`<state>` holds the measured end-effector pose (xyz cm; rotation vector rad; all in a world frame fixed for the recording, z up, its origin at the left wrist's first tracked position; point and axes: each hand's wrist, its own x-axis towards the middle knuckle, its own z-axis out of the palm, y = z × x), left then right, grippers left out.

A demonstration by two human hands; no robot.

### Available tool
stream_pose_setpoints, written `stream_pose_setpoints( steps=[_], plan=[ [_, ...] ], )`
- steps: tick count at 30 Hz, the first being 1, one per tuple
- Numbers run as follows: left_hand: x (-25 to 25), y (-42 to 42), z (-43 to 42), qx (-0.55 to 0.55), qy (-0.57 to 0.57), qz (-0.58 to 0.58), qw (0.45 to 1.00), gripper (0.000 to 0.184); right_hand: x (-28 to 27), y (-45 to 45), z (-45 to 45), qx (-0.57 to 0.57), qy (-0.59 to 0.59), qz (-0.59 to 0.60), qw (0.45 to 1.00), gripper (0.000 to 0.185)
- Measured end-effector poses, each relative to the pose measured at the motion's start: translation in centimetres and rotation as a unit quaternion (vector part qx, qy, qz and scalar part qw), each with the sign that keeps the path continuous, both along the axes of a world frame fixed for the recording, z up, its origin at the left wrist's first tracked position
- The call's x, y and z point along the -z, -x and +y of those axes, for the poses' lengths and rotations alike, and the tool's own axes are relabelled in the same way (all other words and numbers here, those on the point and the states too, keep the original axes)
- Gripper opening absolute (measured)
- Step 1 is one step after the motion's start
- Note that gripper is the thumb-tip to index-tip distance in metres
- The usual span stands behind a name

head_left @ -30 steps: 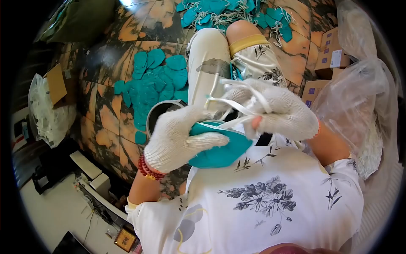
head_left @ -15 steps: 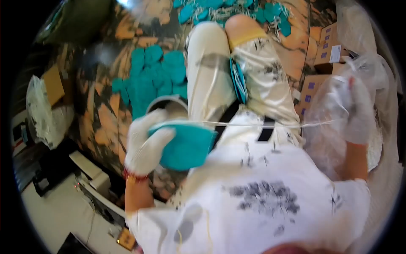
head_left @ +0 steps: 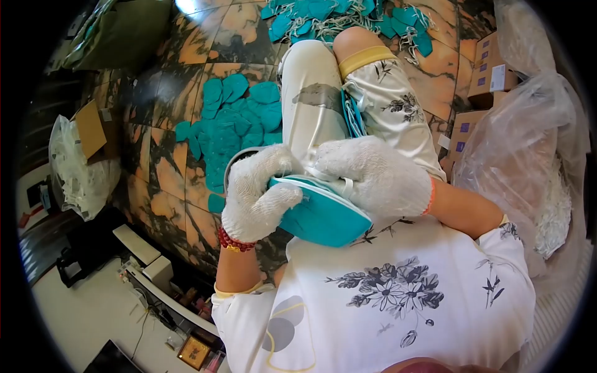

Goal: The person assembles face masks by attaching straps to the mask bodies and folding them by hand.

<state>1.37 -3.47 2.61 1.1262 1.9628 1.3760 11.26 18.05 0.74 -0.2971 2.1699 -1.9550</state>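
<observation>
Gloved in white knit, my left hand [head_left: 255, 196] pinches the left end of a teal fabric piece [head_left: 326, 216] with a white upper edge, thumb on the near face. At that upper edge my right hand [head_left: 382, 177], also gloved, has its fingers drawn together. A bit of white cord [head_left: 347, 188] shows beside the right fingers; the rest of it is hidden by the glove. The teal piece sits above my lap. Folded teal pieces [head_left: 352, 115] are tucked between my thighs.
Teal pieces [head_left: 236, 127] lie spread on the tiled floor, beside a round metal-rimmed container [head_left: 239, 158] partly behind my left hand. Farther off is a heap of corded teal pieces [head_left: 323, 15]. Cardboard boxes [head_left: 491, 71] and a clear plastic bag [head_left: 504, 168] stand on the right.
My right hand has come in from the far right, where the white cord was stretched out, to the upper edge of the teal piece. The left hand keeps its hold.
</observation>
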Motion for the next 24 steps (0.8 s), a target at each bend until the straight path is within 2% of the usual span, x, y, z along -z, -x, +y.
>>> stream_pose_setpoints(
  steps=[1,4,6,9,11,12,14,15,16,17,18,19,20,21,22,24],
  plan=[
    [0.1,0.3,-0.2,-0.009,-0.012,-0.016,1.0,0.026,0.0,0.2,-0.2,-0.034,0.014,-0.03,0.999,0.03],
    [1.3,0.4,-0.5,-0.035,-0.055,-0.065,0.996,0.021,-0.3,0.0,0.6,0.043,0.217,-0.129,0.967,0.033],
    [1.5,-1.1,1.0,-0.081,-0.049,-0.104,0.99,0.052,-0.9,-0.1,0.5,0.07,0.337,-0.201,0.917,0.033],
    [2.5,-2.0,0.3,-0.084,-0.015,-0.12,0.989,0.056,0.2,-1.0,-0.5,0.106,0.544,-0.164,0.816,0.024],
    [2.6,-2.1,0.1,-0.029,-0.011,-0.14,0.99,0.029,0.4,-1.9,-0.2,0.099,0.53,-0.205,0.817,0.023],
    [2.4,-1.6,0.1,0.033,0.008,-0.164,0.986,0.032,0.5,-2.5,0.4,0.095,0.522,-0.225,0.818,0.022],
    [6.1,0.4,-4.3,-0.128,-0.019,-0.149,0.98,0.04,0.9,-2.6,3.5,0.002,0.592,-0.214,0.777,0.02],
    [5.6,0.8,-4.2,-0.17,-0.051,-0.181,0.967,0.042,1.1,-2.7,5.1,-0.046,0.62,-0.212,0.754,0.019],
    [5.1,1.2,-4.0,-0.212,-0.086,-0.211,0.95,0.046,-0.5,-3.7,6.2,0.066,0.515,-0.15,0.841,0.019],
    [2.8,0.3,-2.3,-0.216,-0.136,-0.285,0.924,0.052,-1.0,-3.9,6.0,0.12,0.426,-0.114,0.89,0.018],
    [3.9,0.2,-1.5,-0.157,-0.185,-0.38,0.893,0.057,-1.5,-4.1,5.8,0.175,0.325,-0.087,0.925,0.017],
    [4.9,0.1,-0.6,-0.101,-0.222,-0.479,0.843,0.065,-1.4,-2.8,4.4,0.174,0.254,-0.077,0.948,0.015],
    [6.0,0.0,0.2,-0.054,-0.241,-0.569,0.784,0.075,-0.5,-1.2,3.4,0.169,0.173,0.005,0.97,0.016],
    [5.2,-0.7,1.7,-0.063,-0.261,-0.665,0.697,0.076,0.4,0.4,2.5,0.173,0.092,0.087,0.977,0.02],
    [4.4,-1.4,3.2,-0.083,-0.278,-0.748,0.597,0.078,-0.2,1.1,1.8,0.16,0.068,0.082,0.981,0.02],
    [3.2,-3.7,4.3,-0.209,-0.231,-0.707,0.635,0.069,0.0,1.4,1.0,0.144,0.012,0.098,0.985,0.021]
  ],
)
